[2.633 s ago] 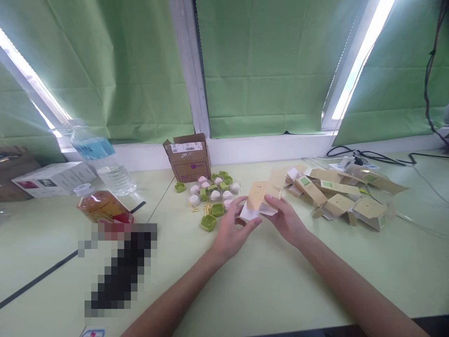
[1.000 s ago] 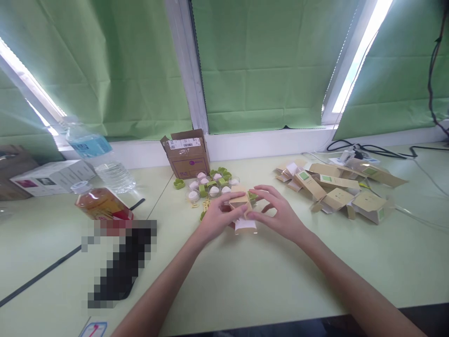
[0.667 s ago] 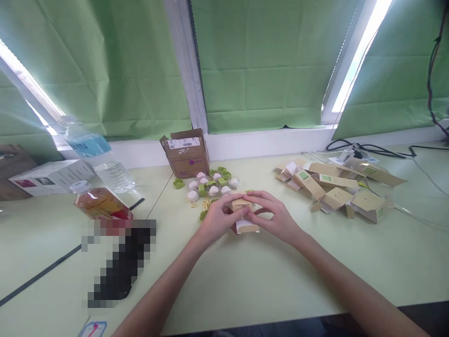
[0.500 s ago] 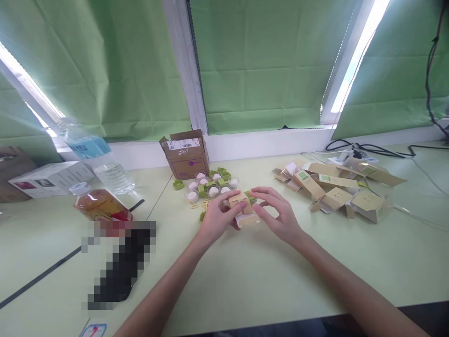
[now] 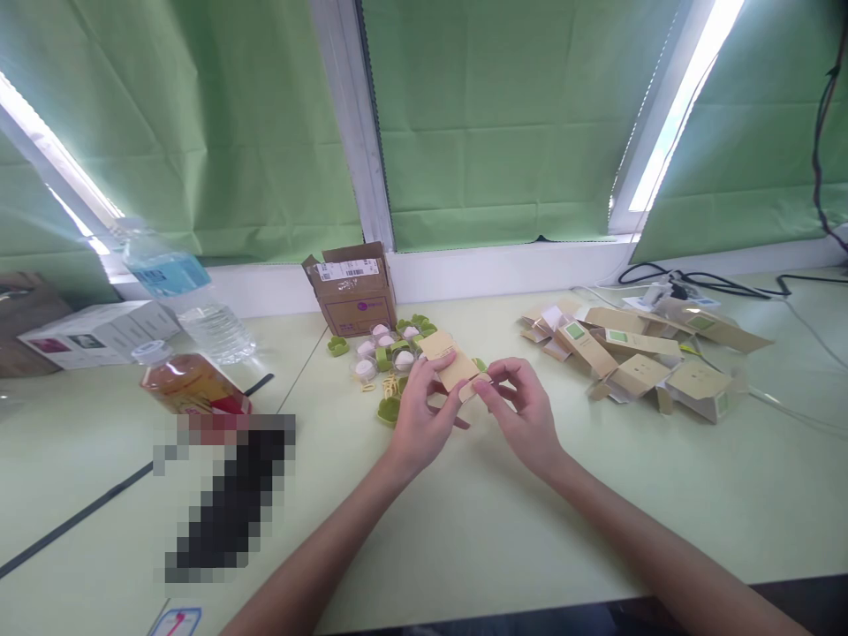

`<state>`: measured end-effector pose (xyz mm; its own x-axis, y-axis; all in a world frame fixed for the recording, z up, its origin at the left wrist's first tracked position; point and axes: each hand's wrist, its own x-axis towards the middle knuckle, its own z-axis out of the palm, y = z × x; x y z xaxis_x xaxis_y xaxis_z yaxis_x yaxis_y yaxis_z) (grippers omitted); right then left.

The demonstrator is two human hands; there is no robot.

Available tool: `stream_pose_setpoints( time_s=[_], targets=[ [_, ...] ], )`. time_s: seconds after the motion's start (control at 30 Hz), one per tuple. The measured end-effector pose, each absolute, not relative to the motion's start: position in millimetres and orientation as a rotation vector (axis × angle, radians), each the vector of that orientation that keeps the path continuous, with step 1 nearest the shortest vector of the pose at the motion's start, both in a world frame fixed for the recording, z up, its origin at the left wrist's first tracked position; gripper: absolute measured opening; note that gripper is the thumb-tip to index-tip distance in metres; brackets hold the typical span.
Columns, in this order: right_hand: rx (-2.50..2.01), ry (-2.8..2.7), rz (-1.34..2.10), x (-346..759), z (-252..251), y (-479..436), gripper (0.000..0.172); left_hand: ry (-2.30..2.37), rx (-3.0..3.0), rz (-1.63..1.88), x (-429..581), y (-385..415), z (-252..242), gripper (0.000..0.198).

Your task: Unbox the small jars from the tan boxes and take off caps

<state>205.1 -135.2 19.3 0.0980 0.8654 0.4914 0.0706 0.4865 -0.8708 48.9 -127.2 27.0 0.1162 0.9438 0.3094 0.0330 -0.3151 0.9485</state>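
Note:
My left hand [image 5: 427, 411] is closed round a small tan cardboard box [image 5: 445, 355], held tilted above the table. At the box's near end, my right hand [image 5: 520, 408] pinches a flap [image 5: 475, 386] between thumb and fingers. Just beyond the hands lie several pale round pieces in clear cups [image 5: 366, 369] and green flower-shaped pieces [image 5: 389, 410]. Small yellow pieces [image 5: 390, 386] lie to the left of my left hand. Part of this group is hidden behind the box and my hands.
Opened tan cartons [image 5: 636, 375] are heaped on the right, with black cables [image 5: 715, 281] behind. A brown cardboard box [image 5: 359, 309] stands against the wall. On the left are a water bottle [image 5: 212, 327], a drink bottle [image 5: 192, 382] and a pixelated dark object [image 5: 229, 503].
The small box has turned in my left hand and now shows a broad tan face. My right fingers have closed from a looser pose onto its end flap.

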Motion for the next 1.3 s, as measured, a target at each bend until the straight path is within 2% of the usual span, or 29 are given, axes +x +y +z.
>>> stream_pose_setpoints(
  time_s=[0.23, 0.67, 0.87, 1.3],
  targets=[
    [-0.857, -1.336, 0.83, 206, 22, -134, 0.019, 0.929, 1.442, 1.272, 47, -127, 28, 0.05],
    [-0.825, -1.35, 0.804, 208, 20, -132, 0.015, 0.911, 1.576, 1.305, 48, -129, 24, 0.054],
    [-0.831, -1.337, 0.81, 209, 22, -132, 0.012, 0.916, 1.68, 1.291, 47, -128, 21, 0.067],
    [-0.819, -1.159, 1.127, 210, 20, -124, 0.031, 0.935, 1.739, 1.339, 46, -125, 18, 0.055]
  ],
)
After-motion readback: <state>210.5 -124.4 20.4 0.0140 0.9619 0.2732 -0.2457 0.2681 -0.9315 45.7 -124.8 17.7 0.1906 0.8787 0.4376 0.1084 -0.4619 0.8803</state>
